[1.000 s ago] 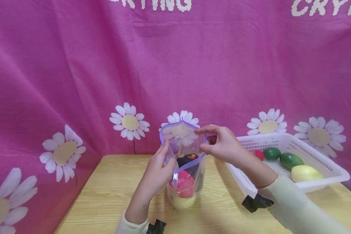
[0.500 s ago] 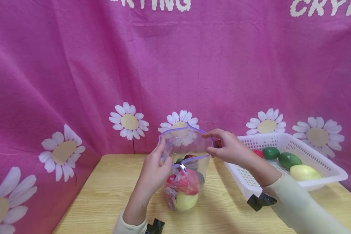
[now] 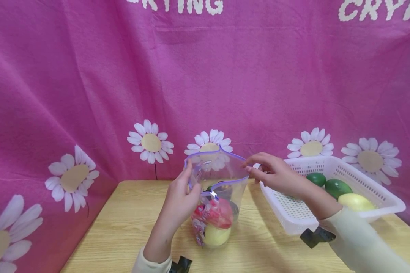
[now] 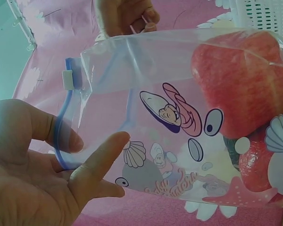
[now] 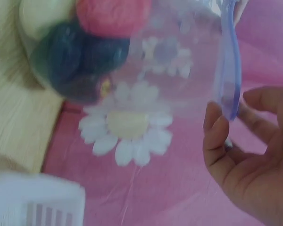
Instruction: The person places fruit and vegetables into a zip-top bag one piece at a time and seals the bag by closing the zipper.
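Note:
A clear slider zip bag (image 3: pixel 237 186) with a purple-blue rim and cartoon prints stands upright on the wooden table, its mouth spread wide. Through its wall show a red-pink fruit (image 3: pixel 220 214), a pale yellow fruit (image 3: pixel 217 235) and dark pieces behind. My left hand (image 3: pixel 182 198) grips the rim on the left, thumb outside, as the left wrist view also shows. At the bag's right corner is my right hand (image 3: pixel 275 172), fingers loosely parted, tips right at the rim. The white slider (image 3: pixel 213 195) sits at the front of the mouth.
A white perforated basket (image 3: pixel 389 206) stands at the right, partly behind my right forearm. Inside it lie two dark green fruits (image 3: pixel 338 188) and a pale yellow one (image 3: pixel 356 201). A pink cloth (image 3: pixel 276 94) with daisies hangs behind the table.
The bag's mouth has been pulled wider. My right hand has shifted right toward the basket, its fingers loosening at the rim. The forearm now covers the red fruit in the basket.

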A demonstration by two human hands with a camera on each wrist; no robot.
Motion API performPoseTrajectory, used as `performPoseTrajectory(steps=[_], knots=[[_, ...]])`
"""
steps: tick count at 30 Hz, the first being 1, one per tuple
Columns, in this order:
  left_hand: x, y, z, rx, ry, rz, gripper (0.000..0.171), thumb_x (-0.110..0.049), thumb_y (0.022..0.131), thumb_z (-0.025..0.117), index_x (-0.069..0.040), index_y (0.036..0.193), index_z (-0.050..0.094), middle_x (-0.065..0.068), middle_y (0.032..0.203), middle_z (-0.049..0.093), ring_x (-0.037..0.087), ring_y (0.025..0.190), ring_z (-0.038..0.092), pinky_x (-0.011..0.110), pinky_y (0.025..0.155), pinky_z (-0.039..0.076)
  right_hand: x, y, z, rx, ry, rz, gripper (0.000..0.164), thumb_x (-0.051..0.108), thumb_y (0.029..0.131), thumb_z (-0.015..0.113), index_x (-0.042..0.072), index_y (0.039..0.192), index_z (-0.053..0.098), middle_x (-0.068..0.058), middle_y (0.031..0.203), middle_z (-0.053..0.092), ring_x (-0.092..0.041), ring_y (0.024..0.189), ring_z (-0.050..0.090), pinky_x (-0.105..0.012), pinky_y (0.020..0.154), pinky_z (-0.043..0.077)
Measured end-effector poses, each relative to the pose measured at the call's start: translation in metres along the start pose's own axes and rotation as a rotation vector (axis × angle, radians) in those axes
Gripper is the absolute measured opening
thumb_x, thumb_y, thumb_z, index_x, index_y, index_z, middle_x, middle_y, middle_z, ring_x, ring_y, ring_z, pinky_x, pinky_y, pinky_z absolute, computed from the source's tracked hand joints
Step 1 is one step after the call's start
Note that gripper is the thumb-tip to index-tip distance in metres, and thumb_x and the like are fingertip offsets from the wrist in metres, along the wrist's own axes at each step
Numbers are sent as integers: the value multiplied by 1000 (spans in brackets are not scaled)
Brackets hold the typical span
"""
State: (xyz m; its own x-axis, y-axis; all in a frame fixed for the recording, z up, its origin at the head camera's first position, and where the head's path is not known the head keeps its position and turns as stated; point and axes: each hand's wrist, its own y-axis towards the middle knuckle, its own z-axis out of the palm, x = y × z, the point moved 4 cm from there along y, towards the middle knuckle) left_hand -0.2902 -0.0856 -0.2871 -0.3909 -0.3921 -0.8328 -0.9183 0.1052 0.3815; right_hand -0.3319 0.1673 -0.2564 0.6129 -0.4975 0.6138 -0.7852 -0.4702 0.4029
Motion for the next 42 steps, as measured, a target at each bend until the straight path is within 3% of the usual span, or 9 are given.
performPoseTrajectory(steps=[5,9,14,19,22,27,31,37,42], knots=[[0,0,2,15,8,-13,70,-7,97,52,-12,161,24,10,165,29,8,44,32,18,42,34,-23,3,-21,-5,63,13,20,8,102,59,1,116,70,-8,91,65,-14,69,60,-28,56,52],[0,1,2,19,15,-26,71,-8,97,52,-13,162,24,9,166,25,8,44,32,19,42,35,-46,11,-42,-72,98,74,24,10,103,56,0,121,68,-7,85,65,-16,73,61,-28,58,52],[3,0,-1,14,20,-40,70,-8,97,53,-11,162,24,9,166,24,10,43,32,19,42,35,-86,22,-54,-83,-7,167,25,8,102,56,-4,122,66,-8,84,65,-16,74,60,-28,58,53],[3,-1,-3,14,22,-59,70,-10,99,54,-13,162,24,6,167,23,10,43,33,18,42,35,-126,38,-58,-9,-248,175,24,5,97,58,-11,113,65,-17,90,70,-25,79,65,-36,65,56],[3,0,-3,11,14,-66,70,-10,99,54,-14,162,24,4,167,22,10,43,33,17,43,35,-144,41,-58,96,-385,225,25,7,93,62,-11,110,65,-22,95,69,-32,85,66,-43,74,56],[2,1,-1,17,-1,-43,70,-6,98,53,-13,161,25,7,166,24,9,43,32,18,42,35,-174,22,-53,377,-373,546,35,17,93,64,-4,121,60,-22,111,63,-37,96,61,-52,76,56],[2,1,-1,18,4,-32,70,-6,98,53,-12,161,25,7,166,25,9,43,32,18,42,35,-193,7,-44,428,-327,730,33,19,89,69,3,117,61,-15,106,59,-33,94,56,-46,72,54],[3,0,0,23,-7,-42,70,-7,98,53,-11,161,24,6,166,24,8,43,32,16,42,36,-216,1,-33,466,-379,725,31,14,83,76,5,110,67,-10,99,58,-27,91,53,-39,72,46],[3,0,-1,24,-1,-34,69,-7,98,53,-10,161,24,7,166,23,9,42,32,17,42,36,-218,0,-27,511,-405,696,32,18,79,80,9,108,68,-6,99,60,-26,92,54,-43,78,48]])
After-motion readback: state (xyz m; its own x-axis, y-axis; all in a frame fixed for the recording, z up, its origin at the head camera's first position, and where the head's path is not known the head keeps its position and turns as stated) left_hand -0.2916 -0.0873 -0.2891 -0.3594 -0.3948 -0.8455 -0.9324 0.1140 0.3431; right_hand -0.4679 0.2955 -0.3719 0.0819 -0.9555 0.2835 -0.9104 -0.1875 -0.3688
